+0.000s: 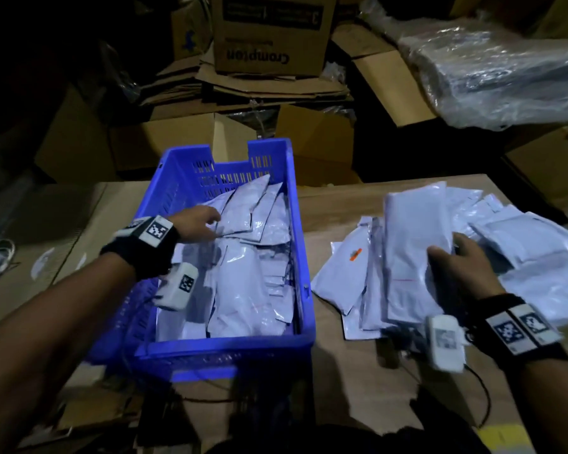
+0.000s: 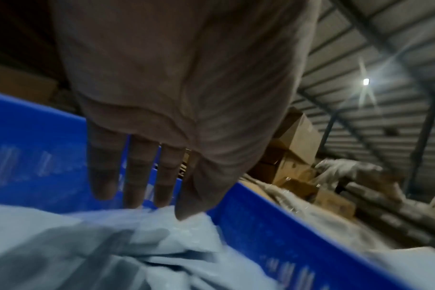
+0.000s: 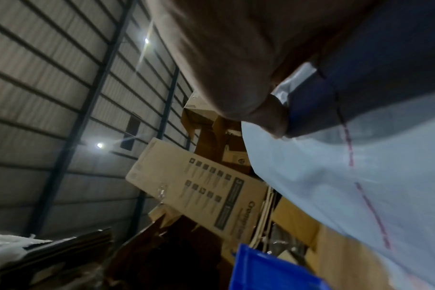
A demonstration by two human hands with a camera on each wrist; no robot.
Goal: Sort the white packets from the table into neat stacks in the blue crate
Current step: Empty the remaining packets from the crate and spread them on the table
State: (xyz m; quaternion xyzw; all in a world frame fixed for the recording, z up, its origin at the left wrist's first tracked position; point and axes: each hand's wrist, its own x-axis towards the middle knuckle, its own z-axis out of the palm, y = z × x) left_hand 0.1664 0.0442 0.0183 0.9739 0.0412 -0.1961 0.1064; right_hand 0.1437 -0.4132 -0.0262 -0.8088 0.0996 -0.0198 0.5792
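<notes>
Packets fill the blue crate, which stands on the left half of the table. They lie in loose, overlapping layers, some leaning against the far wall, not in tidy stacks. More packets lie spread on the table to the right of the crate, in a fanned heap well apart from the crate wall.

The left hand reaches into the far part of the crate. In the left wrist view its fingers are straight and slightly spread, the tips touching the top packets; it grips nothing.

The right hand is on the heap on the table. It holds a long packet that lies lengthwise on top of the others, its near part crossed by a thin red line. The right wrist view shows the thumb pressed onto the upper face of that packet, and the head view shows fingers curled round its right edge.

Cardboard boxes are piled behind the table, with a clear plastic-wrapped bundle at the upper right. Both wrists carry black bands with square markers and small white camera units.
</notes>
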